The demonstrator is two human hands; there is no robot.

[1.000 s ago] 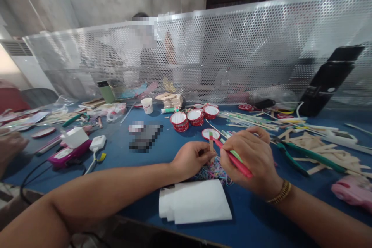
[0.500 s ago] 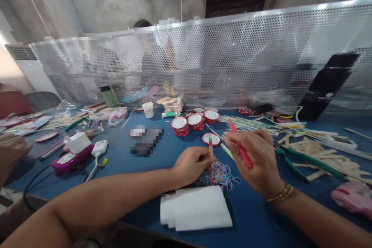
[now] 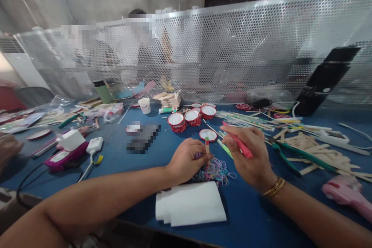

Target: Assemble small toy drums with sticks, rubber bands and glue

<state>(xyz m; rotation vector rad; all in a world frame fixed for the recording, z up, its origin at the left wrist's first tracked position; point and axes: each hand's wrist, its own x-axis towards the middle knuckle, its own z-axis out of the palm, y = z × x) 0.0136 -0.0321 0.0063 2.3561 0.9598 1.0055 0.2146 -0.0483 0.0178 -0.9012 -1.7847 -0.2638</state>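
Between the fingertips of my left hand [image 3: 190, 159] stands a wooden craft stick [image 3: 207, 147], upright, with green and red colouring at its upper end. Under those fingers lies a tangled heap of thin coloured rubber bands [image 3: 219, 171]. My right hand [image 3: 253, 157] grips a pinkish-red marker [image 3: 238, 142], held slanting with one end toward the upper left. The marker is apart from the stick. Folded white paper [image 3: 192, 206] lies in front of the bands. Behind my hands is a round white disc with a red rim [image 3: 208, 135].
Red-and-white round tins [image 3: 176, 122] stand at centre. To the right lie green-handled pliers [image 3: 308, 159], loose wooden sticks [image 3: 322, 149] and a pink glue gun [image 3: 347, 193]. On the left are a purple power strip [image 3: 66, 156] and another person's hand [image 3: 10, 149]. A perforated metal screen [image 3: 232, 52] borders the back.
The whole view has shifted slightly, so the things on the table sit a little higher and further left. Both hands keep their holds on the craft stick and the marker.
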